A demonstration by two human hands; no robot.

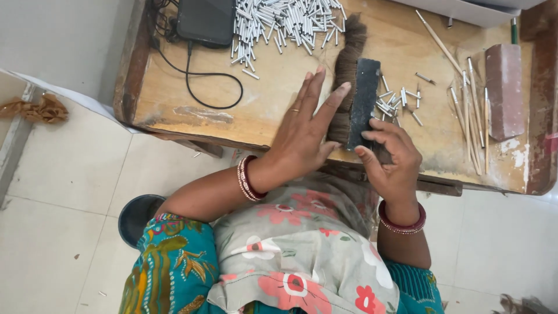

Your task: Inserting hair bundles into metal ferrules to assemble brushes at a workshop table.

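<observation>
Hands work at the near edge of the table: right hand grips the dark flat bar with curled fingers, pinning the row of brown hair, while left hand lies open, flattening it. Farther off lie small metal tubes.

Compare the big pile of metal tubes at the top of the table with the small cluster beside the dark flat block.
The big pile of metal tubes holds far more pieces, heaped thickly; the small cluster has only a handful, loosely scattered. The big pile lies by the black device, away from both hands; the small cluster lies just above the right hand, right of the dark flat block. Both are short silvery tubes on the wooden table.
</observation>
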